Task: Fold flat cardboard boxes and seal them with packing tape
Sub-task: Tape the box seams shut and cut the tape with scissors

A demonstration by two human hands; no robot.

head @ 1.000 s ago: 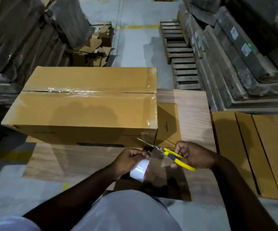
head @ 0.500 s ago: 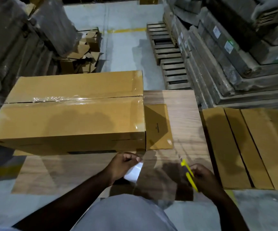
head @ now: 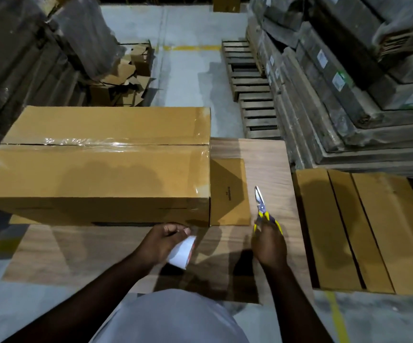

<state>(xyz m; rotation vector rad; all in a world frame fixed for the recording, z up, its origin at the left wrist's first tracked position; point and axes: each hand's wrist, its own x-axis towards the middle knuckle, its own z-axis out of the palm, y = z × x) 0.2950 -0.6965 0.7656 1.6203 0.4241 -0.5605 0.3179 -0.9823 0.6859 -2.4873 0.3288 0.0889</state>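
Observation:
A long brown cardboard box [head: 96, 174] stands closed on a wooden board [head: 262, 159], with clear tape shining along its top seam and over its right end. My left hand [head: 162, 240] grips a white roll of packing tape [head: 183, 251] just below the box's near right corner. To the right, my right hand [head: 270, 243] holds yellow-handled scissors [head: 262, 209], blades closed and pointing away over the board. A flat brown flap [head: 229, 191] lies on the board beside the box's right end.
Flat cardboard sheets [head: 364, 231] lie stacked on the floor at right. Wrapped stacks of flat cardboard [head: 336, 78] rise behind them, next to wooden pallets [head: 252, 87]. More wrapped stacks [head: 14, 58] and cardboard scraps [head: 123, 80] stand at the far left. A grey concrete aisle [head: 188, 70] runs beyond the box.
My right hand has drawn the scissors away from the tape near the box corner, to the right, and turned the blades to point away. The left hand kept the roll near the corner.

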